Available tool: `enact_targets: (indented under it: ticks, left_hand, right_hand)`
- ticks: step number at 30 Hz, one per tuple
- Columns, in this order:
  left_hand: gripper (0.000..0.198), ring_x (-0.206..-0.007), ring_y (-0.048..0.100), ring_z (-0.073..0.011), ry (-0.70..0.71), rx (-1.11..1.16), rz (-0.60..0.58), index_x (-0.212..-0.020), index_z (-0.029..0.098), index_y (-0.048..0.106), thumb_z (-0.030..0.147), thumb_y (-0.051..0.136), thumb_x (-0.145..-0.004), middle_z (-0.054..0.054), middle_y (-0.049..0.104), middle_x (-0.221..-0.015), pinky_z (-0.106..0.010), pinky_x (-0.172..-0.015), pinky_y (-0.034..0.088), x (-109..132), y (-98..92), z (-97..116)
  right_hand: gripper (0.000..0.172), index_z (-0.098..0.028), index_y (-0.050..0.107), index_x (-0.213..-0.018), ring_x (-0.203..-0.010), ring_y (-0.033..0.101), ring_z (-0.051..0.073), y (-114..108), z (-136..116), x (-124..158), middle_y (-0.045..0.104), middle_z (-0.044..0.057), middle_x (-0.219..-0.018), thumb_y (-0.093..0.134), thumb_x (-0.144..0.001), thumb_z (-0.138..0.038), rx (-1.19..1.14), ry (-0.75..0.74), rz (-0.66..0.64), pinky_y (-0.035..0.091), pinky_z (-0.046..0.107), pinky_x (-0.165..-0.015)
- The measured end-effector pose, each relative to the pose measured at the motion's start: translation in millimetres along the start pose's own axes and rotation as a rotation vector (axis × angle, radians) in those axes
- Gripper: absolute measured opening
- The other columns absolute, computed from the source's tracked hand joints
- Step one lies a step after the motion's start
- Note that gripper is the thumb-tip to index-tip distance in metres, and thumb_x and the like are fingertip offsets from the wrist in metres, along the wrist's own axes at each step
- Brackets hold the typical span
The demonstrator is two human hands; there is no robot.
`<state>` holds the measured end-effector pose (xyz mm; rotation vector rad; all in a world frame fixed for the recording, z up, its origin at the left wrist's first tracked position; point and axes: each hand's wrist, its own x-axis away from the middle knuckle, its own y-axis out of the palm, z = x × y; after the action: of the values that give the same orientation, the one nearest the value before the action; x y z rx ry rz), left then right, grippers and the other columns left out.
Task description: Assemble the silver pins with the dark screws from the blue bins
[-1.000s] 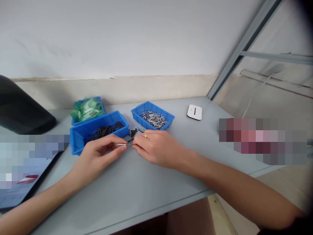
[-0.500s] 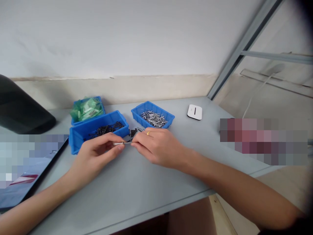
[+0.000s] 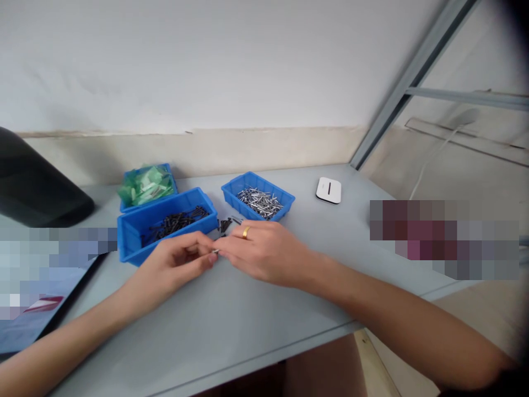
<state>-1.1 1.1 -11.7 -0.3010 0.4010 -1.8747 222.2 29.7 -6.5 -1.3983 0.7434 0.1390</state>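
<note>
Over the grey tabletop my left hand (image 3: 177, 262) and my right hand (image 3: 264, 251) meet, fingertips almost touching. Both are closed in a pinch on a thin silver blind rivet (image 3: 215, 251); only a short bit shows between the fingers. A gold ring is on my right hand. Just behind my left hand stands a blue bin (image 3: 128, 237) with black screw-like pins (image 3: 177, 223). Beyond my right hand, another blue bin (image 3: 231, 197) holds many silver rivets (image 3: 260, 202). A few dark and silver pieces (image 3: 225, 223) lie between the bins, partly hidden by my right hand.
At the back left, green plastic bags (image 3: 149, 184) fill a third blue bin (image 3: 170, 171). A white square device (image 3: 329, 189) lies to the right. A dark rounded object (image 3: 37, 182) and a partly blurred screen-like panel (image 3: 53, 298) are at left. A metal post (image 3: 397, 99) rises at right.
My hands have come closer together, and the rivet, earlier showing along its length between them, is now mostly covered by fingers. Both hands have moved slightly down.
</note>
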Motion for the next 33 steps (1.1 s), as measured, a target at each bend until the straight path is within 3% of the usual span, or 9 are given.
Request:
enact_targets:
  ticks: [3, 8, 13, 16, 20, 26, 33]
  left_hand:
    - [0.025, -0.062, 0.057, -0.0135, 0.011, -0.029, 0.031, -0.08, 0.021, 0.07, 0.045, 0.065, -0.085, 0.001, 0.065, -0.07, -0.02, -0.053, 0.047, 1.4, 0.8, 3.2]
    - [0.019, -0.063, 0.062, -0.0154, 0.02, -0.039, 0.143, -0.079, 0.023, 0.071, 0.042, 0.07, -0.081, 0.001, 0.069, -0.072, -0.021, -0.054, 0.051, 2.1, 0.6, 6.3]
    - [0.017, -0.067, 0.064, -0.0168, 0.102, -0.104, 0.14, -0.077, 0.023, 0.072, 0.039, 0.067, -0.083, 0.0, 0.071, -0.075, -0.023, -0.06, 0.053, 2.4, 2.8, 7.9]
    - [0.017, -0.074, 0.066, -0.0176, 0.148, -0.134, 0.126, -0.074, 0.023, 0.071, 0.035, 0.066, -0.084, -0.001, 0.072, -0.079, -0.024, -0.067, 0.055, 3.6, 3.3, 10.4]
    - [0.011, -0.077, 0.068, -0.0183, 0.116, -0.071, 0.131, -0.083, 0.025, 0.07, 0.034, 0.065, -0.085, 0.0, 0.074, -0.085, -0.024, -0.068, 0.056, 4.9, 1.8, 10.7]
    - [0.014, -0.062, 0.062, -0.0151, 0.109, -0.075, 0.141, -0.078, 0.023, 0.064, 0.035, 0.063, -0.085, 0.001, 0.067, -0.068, -0.023, -0.058, 0.053, 3.0, -0.3, 7.0]
    - [0.019, -0.064, 0.06, -0.0158, 0.11, -0.176, 0.143, -0.082, 0.023, 0.067, 0.041, 0.062, -0.085, 0.001, 0.064, -0.07, -0.024, -0.058, 0.052, 1.2, 0.3, 3.5]
  right_hand:
    - [0.027, -0.015, 0.064, -0.095, -0.076, 0.059, 0.013, 1.9, 1.2, 0.9, 0.067, 0.003, -0.08, 0.039, -0.102, -0.019, 0.011, 0.019, -0.039, 0.043, 0.027, -0.074]
    - [0.03, -0.016, 0.063, -0.096, -0.082, 0.06, 0.014, 1.3, 2.0, 2.2, 0.069, 0.003, -0.085, 0.036, -0.104, -0.028, -0.009, 0.103, -0.061, 0.042, 0.026, -0.075]
    - [0.03, -0.015, 0.062, -0.093, -0.077, 0.061, 0.014, 4.0, 0.1, 2.1, 0.067, 0.002, -0.081, 0.037, -0.104, -0.028, 0.001, 0.046, -0.122, 0.041, 0.027, -0.071]
    - [0.03, -0.016, 0.06, -0.088, -0.074, 0.061, 0.014, 6.4, -1.8, 1.7, 0.067, 0.001, -0.078, 0.038, -0.103, -0.029, -0.002, 0.036, -0.092, 0.04, 0.028, -0.067]
    - [0.032, -0.016, 0.061, -0.089, -0.074, 0.062, 0.013, 4.1, -2.9, 0.8, 0.067, 0.001, -0.079, 0.036, -0.104, -0.03, 0.002, 0.013, -0.029, 0.042, 0.027, -0.069]
    - [0.026, -0.017, 0.059, -0.113, -0.086, 0.064, 0.013, -4.9, -2.6, -1.2, 0.07, 0.004, -0.092, 0.035, -0.103, -0.023, -0.021, 0.093, 0.021, 0.045, 0.026, -0.078]
    - [0.024, -0.016, 0.061, -0.1, -0.076, 0.06, 0.013, -3.7, 1.4, -1.0, 0.068, 0.002, -0.081, 0.04, -0.103, -0.028, 0.026, 0.112, 0.026, 0.04, 0.026, -0.067]
